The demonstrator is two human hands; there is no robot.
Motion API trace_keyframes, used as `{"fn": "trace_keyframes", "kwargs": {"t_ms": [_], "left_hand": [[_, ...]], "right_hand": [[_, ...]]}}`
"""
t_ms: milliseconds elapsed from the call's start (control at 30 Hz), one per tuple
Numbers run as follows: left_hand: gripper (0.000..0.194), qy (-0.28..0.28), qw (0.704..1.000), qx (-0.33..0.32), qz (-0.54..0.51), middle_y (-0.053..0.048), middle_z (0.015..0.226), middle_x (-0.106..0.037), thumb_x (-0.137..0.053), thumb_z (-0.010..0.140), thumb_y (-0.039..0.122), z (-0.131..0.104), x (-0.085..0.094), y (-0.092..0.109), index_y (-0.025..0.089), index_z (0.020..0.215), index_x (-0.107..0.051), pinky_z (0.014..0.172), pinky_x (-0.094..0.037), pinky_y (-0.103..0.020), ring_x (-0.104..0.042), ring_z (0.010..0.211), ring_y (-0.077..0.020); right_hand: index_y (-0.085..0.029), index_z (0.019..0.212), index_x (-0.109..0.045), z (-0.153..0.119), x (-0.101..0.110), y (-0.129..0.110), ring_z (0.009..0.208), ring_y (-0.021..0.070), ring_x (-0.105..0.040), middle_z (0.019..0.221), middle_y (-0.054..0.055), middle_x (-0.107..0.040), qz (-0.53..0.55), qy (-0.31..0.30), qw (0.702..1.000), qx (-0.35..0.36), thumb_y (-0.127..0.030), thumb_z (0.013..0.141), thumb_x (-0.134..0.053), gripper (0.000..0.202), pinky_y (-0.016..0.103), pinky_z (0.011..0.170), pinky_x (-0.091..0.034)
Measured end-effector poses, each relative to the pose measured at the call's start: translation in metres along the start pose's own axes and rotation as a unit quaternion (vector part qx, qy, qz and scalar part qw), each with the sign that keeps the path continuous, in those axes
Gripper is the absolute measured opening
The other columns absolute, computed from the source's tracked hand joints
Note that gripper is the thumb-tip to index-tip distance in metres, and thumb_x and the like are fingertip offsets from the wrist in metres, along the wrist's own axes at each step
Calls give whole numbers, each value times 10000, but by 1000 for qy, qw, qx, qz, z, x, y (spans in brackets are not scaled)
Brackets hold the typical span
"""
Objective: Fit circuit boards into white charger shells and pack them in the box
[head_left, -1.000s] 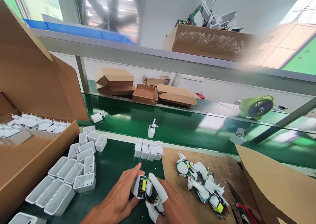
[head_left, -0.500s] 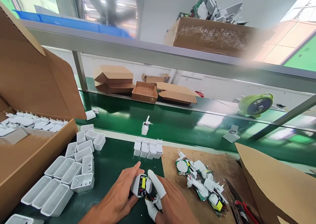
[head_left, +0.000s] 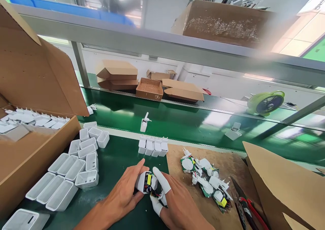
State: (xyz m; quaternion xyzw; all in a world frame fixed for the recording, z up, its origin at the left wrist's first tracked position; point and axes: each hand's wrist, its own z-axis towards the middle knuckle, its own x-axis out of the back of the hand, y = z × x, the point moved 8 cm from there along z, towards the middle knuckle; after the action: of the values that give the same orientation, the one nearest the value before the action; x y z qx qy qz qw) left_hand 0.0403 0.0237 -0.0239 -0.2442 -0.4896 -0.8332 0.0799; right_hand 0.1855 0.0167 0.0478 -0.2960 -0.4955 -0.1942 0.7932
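Note:
My left hand (head_left: pixel 123 192) is closed around a white plastic housing (head_left: pixel 141 182) low in the middle of the view. My right hand (head_left: pixel 175 199), with white covers on finger and thumb, holds the circuit assembly (head_left: pixel 150 182) at the mouth of that housing. The assembly shows a yellow-wrapped part and black and white parts, and it sits partly inside the housing. Beyond my hands stands a row of several white units (head_left: pixel 153 146) with pins up. To the left lie several open white housings (head_left: pixel 68 167). More circuit assemblies (head_left: pixel 208 179) are heaped on the right.
An open cardboard box (head_left: pixel 38 152) of white parts stands left. Cardboard (head_left: pixel 172 162) lies under the heap, with red-handled pliers (head_left: pixel 247 204) beside it. A green belt (head_left: pixel 177 121) runs behind, carrying loose units. A shelf (head_left: pixel 152 42) crosses above; a green fan (head_left: pixel 266 103) stands back right.
The view has tilted down slightly, so the shelf and boxes sit higher in it. The units on the belt have shifted left. Both hands keep their hold on the housing and assembly.

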Motion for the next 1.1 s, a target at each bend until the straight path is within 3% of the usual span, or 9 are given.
{"fn": "trace_keyframes", "kwargs": {"t_ms": [167, 400, 600, 867, 1033, 1100], "left_hand": [[953, 3, 1000, 1, -2, -99, 1480, -587, -571, 952, 94, -1, -2, -1, 365, 1678, -16, 1117, -501, -542, -586, 1303, -323], [968, -7, 1000, 6, 1, -103, 1497, -573, -560, 939, 74, -2, -4, -2, 376, 1677, -11, 1124, -500, -552, -560, 1342, -331], [934, -5, 1000, 13, -7, -108, 1494, -579, -570, 968, 103, -3, -6, -7, 359, 1682, -26, 1130, -496, -548, -555, 1349, -326], [973, 13, 1000, 17, 0, -95, 1474, -606, -611, 949, 103, -2, -4, -10, 367, 1682, -28, 1110, -517, -512, -591, 1299, -311], [974, 10, 1000, 27, -11, -68, 1507, -599, -605, 939, 99, -2, -6, -13, 391, 1674, -36, 1149, -490, -522, -584, 1346, -300], [960, 0, 999, 27, -27, -61, 1547, -575, -596, 949, 100, -2, -6, -13, 403, 1668, -37, 1188, -452, -540, -559, 1398, -295]], "right_hand": [[-194, 1573, -291, 2, 0, -4, 974, 312, -716, 1173, 145, -706, -13, 9, 1000, -3, -38, 842, -498, 776, 448, 828, -643], [-155, 1600, -254, 0, 1, -6, 988, 312, -712, 1215, 168, -707, -14, 10, 1000, 8, -22, 860, -494, 789, 442, 834, -642], [-143, 1568, -324, 3, 1, -7, 1016, 304, -696, 1223, 173, -702, 1, 7, 1000, 23, -22, 873, -500, 727, 436, 854, -631], [-211, 1418, -552, -4, -12, 13, 999, 285, -705, 1155, 112, -735, -10, -37, 999, -11, -25, 836, -566, 611, 430, 861, -623], [-148, 1234, -643, -1, -17, 8, 1144, 362, -697, 1253, 186, -733, -66, -23, 997, 35, 38, 717, -569, 555, 516, 985, -605], [-131, 1204, -649, 5, -18, 5, 1162, 376, -697, 1251, 208, -736, -56, -8, 998, 38, 21, 753, -608, 477, 528, 1008, -599]]}}
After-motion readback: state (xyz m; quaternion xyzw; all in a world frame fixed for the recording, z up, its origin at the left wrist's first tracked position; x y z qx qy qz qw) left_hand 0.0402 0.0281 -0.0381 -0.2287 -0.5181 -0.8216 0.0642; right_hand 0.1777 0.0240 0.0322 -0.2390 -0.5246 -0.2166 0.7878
